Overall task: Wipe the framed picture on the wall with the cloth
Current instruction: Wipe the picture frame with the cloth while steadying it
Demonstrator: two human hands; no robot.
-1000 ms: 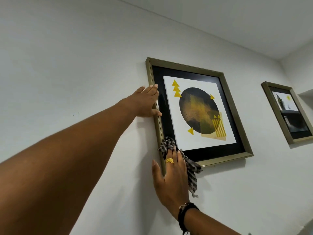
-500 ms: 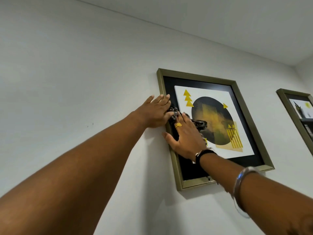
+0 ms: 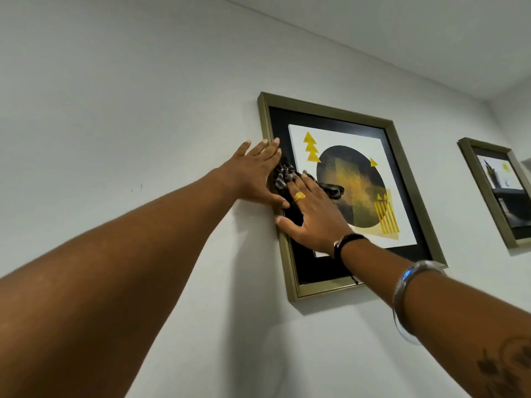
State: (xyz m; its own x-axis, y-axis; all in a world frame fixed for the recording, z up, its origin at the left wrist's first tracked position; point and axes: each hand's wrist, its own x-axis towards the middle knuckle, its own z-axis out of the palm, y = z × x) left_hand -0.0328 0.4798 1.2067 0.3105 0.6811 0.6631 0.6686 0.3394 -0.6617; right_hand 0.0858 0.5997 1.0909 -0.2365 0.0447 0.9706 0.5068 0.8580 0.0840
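A framed picture [image 3: 399, 156] with a dull gold frame hangs on the white wall; it shows a dark circle and yellow triangles on white inside a black mat. My left hand [image 3: 255, 176] lies flat against the frame's left edge, fingers spread, steadying it. My right hand [image 3: 313, 214] presses a grey checked cloth [image 3: 283, 175] against the glass at the picture's left side, just beside my left hand. Most of the cloth is hidden under my palm; a bunched end pokes out above my fingers and another end to their right.
A second gold-framed picture [image 3: 494, 191] hangs further right on the same wall, close to the room's corner. The ceiling [image 3: 402, 30] runs close above. Bare white wall [image 3: 115, 110] extends to the left and below the frames.
My right hand with the cloth went from the frame's lower left corner up to the picture's left side, beside my left hand. In the last half second it barely shifted. My left hand stayed put.
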